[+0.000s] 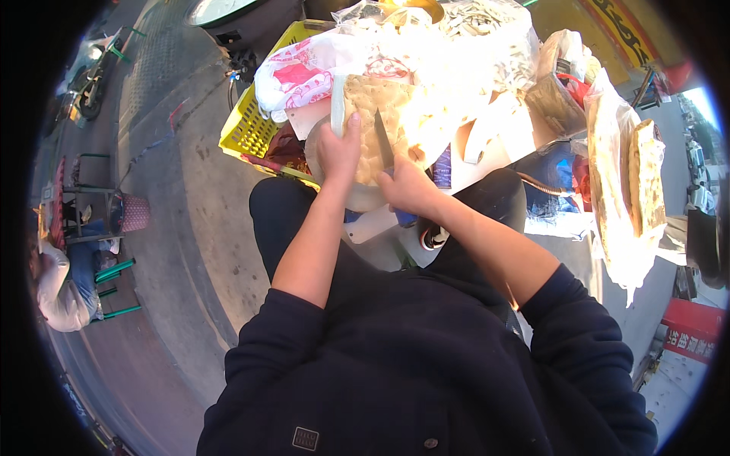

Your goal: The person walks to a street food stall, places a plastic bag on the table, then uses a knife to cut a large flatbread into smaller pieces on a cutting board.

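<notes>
A golden flatbread slab (369, 97) with a dimpled top lies before me on a pale round board (365, 196). My left hand (340, 147) grips its left side, thumb on the top face. A whitish strip (337, 102) runs along that side; its material is unclear. In my right hand (413, 185) is the handle of a knife. The knife's dark pointed blade (383, 139) points away from me, over the bread's top; whether it cuts in, I cannot tell. Strong sunlight washes out the bread's right part.
A yellow plastic crate (246, 126) and a pink-printed white plastic bag (296, 71) are left of the bread. Beyond stands a large pot (251, 31). Bagged long flatbreads (613, 171) rise at right, near a hose (542, 185). At far left a person (63, 290) sits beside green-legged stools (117, 271).
</notes>
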A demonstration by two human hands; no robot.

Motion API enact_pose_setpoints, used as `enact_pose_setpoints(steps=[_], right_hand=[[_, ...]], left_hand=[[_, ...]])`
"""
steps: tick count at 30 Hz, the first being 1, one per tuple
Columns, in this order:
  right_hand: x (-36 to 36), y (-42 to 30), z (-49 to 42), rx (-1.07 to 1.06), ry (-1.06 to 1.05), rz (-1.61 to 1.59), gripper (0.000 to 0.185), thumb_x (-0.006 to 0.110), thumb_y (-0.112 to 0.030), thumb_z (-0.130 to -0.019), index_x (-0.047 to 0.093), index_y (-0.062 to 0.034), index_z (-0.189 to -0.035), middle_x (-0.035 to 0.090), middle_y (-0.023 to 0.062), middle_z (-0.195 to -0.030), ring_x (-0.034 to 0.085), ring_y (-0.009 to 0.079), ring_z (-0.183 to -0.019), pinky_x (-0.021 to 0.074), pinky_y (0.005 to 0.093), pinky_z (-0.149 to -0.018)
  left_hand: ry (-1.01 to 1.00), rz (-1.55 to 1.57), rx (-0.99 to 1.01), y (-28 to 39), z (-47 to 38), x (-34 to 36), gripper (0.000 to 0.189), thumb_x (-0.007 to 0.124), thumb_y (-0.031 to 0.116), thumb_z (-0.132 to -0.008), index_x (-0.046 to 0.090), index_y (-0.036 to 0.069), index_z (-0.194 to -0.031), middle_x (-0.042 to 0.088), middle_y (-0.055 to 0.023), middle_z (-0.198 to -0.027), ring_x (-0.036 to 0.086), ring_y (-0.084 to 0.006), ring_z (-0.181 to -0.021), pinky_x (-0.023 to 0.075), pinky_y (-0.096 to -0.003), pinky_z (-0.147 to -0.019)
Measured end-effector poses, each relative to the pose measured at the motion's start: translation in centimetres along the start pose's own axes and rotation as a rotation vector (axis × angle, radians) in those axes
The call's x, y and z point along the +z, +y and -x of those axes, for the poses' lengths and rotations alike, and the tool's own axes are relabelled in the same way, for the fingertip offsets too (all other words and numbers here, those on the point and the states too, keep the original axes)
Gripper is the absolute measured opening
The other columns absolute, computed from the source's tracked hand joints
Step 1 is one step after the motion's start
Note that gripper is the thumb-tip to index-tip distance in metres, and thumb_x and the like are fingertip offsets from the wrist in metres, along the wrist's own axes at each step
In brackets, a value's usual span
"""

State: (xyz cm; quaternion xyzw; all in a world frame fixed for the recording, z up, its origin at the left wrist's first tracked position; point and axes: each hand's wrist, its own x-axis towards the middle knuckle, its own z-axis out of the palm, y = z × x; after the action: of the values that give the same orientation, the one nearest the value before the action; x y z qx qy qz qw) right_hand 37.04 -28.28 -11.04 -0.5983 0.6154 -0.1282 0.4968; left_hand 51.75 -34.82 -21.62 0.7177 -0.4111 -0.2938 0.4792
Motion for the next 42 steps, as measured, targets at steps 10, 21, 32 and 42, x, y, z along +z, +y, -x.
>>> enact_pose_setpoints(steps=[10,21,32,42], right_hand=[[0.6,1.5,3.1,0.03,-0.128,0.143,0.037,0.058,-0.017,-0.102,0.053,0.0157,-0.119,0.071,0.022,-0.081,0.074,0.0273,-0.065,0.0595,0.0422,-0.065],[-0.8,1.1,6.3,0.125,-0.261,0.161,0.032,0.06,-0.02,-0.102,0.057,0.0112,-0.11,0.072,0.0211,-0.081,0.075,0.0319,-0.073,0.0596,0.0431,-0.07],[0.9,3.1,6.6,0.056,-0.198,0.365,0.037,0.064,-0.025,-0.101,0.058,0.0103,-0.109,0.071,0.0342,-0.093,0.071,0.0502,-0.091,0.0566,0.0542,-0.083],[6.3,7.6,5.7,-0.017,-0.016,0.371,0.04,0.062,-0.027,-0.102,0.049,0.0097,-0.114,0.07,0.0358,-0.089,0.07,0.0539,-0.086,0.0562,0.059,-0.08]], left_hand=[[0.01,0.021,-0.008,-0.2,-0.1,0.1,0.068,0.076,0.06,-0.09,0.068,-0.006,-0.106,0.074,-0.0264,-0.105,0.071,-0.0426,-0.102,0.0536,-0.0501,-0.092],[-0.024,-0.013,-0.043,-0.6,0.1,0.0,0.074,0.075,0.057,-0.091,0.062,-0.01,-0.119,0.065,-0.0312,-0.124,0.063,-0.0437,-0.118,0.0481,-0.0503,-0.103],[0.057,-0.314,0.286,-3.2,0.3,-0.7,0.071,0.06,0.041,-0.104,0.04,-0.002,-0.157,0.046,-0.0237,-0.157,0.039,-0.0412,-0.148,0.028,-0.0531,-0.124],[0.049,-0.294,0.282,-3.9,0.0,-0.5,0.07,0.06,0.041,-0.104,0.042,-0.002,-0.157,0.046,-0.0229,-0.159,0.038,-0.0407,-0.15,0.0271,-0.0521,-0.125]])
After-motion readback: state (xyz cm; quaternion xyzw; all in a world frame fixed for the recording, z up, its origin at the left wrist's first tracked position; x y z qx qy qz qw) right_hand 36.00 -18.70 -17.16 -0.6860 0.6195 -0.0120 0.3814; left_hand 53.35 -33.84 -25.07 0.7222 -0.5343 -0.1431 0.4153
